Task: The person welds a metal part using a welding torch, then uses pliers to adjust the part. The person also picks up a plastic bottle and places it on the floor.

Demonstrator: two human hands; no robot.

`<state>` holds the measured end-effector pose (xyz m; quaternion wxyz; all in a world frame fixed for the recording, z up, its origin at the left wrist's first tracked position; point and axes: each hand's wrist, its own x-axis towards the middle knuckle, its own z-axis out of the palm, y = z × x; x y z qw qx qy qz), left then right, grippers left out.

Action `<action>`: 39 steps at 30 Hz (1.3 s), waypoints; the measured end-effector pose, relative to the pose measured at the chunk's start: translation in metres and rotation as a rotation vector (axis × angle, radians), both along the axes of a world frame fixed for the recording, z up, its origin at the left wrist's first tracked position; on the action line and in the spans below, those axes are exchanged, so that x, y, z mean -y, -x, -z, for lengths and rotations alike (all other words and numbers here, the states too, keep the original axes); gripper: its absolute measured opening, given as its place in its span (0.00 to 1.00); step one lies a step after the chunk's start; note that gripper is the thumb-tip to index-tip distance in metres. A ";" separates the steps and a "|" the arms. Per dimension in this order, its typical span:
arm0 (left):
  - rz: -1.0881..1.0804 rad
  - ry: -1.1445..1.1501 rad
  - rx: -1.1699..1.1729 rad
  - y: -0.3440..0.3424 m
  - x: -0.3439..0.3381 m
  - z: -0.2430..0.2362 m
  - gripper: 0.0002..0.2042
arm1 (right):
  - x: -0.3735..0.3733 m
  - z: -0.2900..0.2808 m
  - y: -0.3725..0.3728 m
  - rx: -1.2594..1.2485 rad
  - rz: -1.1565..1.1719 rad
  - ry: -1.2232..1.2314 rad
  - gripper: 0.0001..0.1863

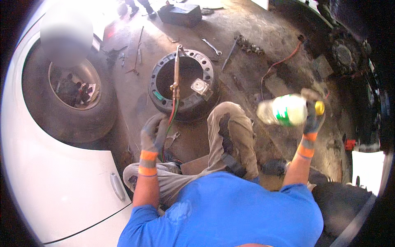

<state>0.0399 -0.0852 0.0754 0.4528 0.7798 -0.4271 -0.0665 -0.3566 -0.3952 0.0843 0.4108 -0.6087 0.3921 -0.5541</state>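
Observation:
My right hand (314,115), in a grey work glove with an orange-striped cuff, grips a clear plastic bottle (294,110) near its yellow cap (319,108). The bottle lies nearly level in the air and is a little blurred; it has a green and white label. Over by my left knee, my gloved left hand (154,132) has loosely bent fingers, with a gap between thumb and fingers. Red and green hoses (174,108) pass just beside it. They lead to a brass gas torch (177,68) lying across a round metal brake drum (159,68).
On the drum sit a small square silvery piece (200,87) and a green item (158,95). A wrench (212,47) and a thin rod (231,53) lie beyond it. To the left are a tire (103,119) and a white vehicle panel (61,177). A dark box (180,15) stands far off.

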 end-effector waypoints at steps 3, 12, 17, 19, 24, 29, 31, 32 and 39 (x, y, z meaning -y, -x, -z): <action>0.092 0.127 -0.120 0.023 0.038 -0.008 0.16 | -0.004 -0.079 -0.061 0.165 -0.337 0.433 0.22; 0.226 0.368 -0.841 0.031 0.051 -0.082 0.37 | -0.042 -0.147 -0.247 0.066 -0.551 0.911 0.11; 0.202 0.101 -1.071 0.018 -0.017 -0.027 0.41 | -0.104 -0.059 -0.320 0.354 -0.964 -0.338 0.14; 0.104 -0.185 -0.555 0.023 -0.041 0.001 0.47 | -0.117 -0.015 -0.331 0.159 -0.904 -0.597 0.17; -0.028 -0.545 -0.367 0.033 -0.053 0.036 0.46 | -0.128 0.096 -0.341 0.331 -0.723 -0.861 0.19; 0.006 -0.687 -0.342 0.022 -0.047 0.039 0.45 | -0.147 0.131 -0.322 0.446 -0.752 -0.918 0.20; 0.014 -0.740 -0.299 0.011 -0.042 0.031 0.47 | -0.145 0.148 -0.329 0.286 -0.715 -0.897 0.21; 0.014 -0.767 -0.278 0.008 -0.040 0.027 0.47 | -0.148 0.151 -0.328 0.314 -0.729 -0.886 0.21; 0.052 -0.771 -0.362 0.008 -0.017 -0.007 0.43 | -0.145 0.140 -0.324 0.460 -0.726 -0.894 0.24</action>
